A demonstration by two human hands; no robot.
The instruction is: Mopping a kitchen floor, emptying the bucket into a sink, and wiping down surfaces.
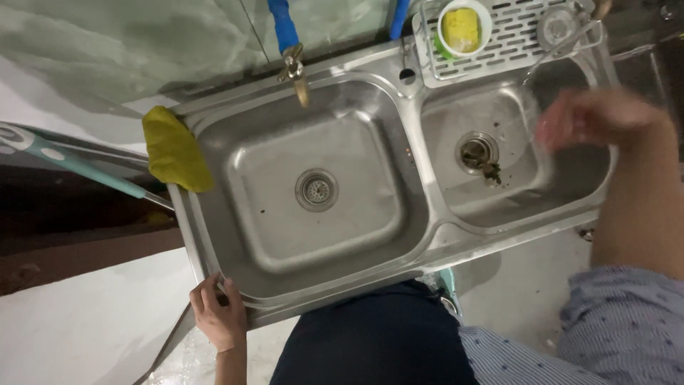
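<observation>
Keep your left hand (217, 317) clamped on the near left corner of the double sink (420, 235) while your blurred right hand (591, 117), grip impossible to tell, stays above the right basin's clogged drain (479, 153).

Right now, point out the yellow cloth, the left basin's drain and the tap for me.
yellow cloth (174, 150), head view, middle of the cloth draped over the sink's left rim.
left basin's drain (316, 190), head view, centre of the round strainer.
tap (293, 68), head view, metal body below the blue pipe.
</observation>
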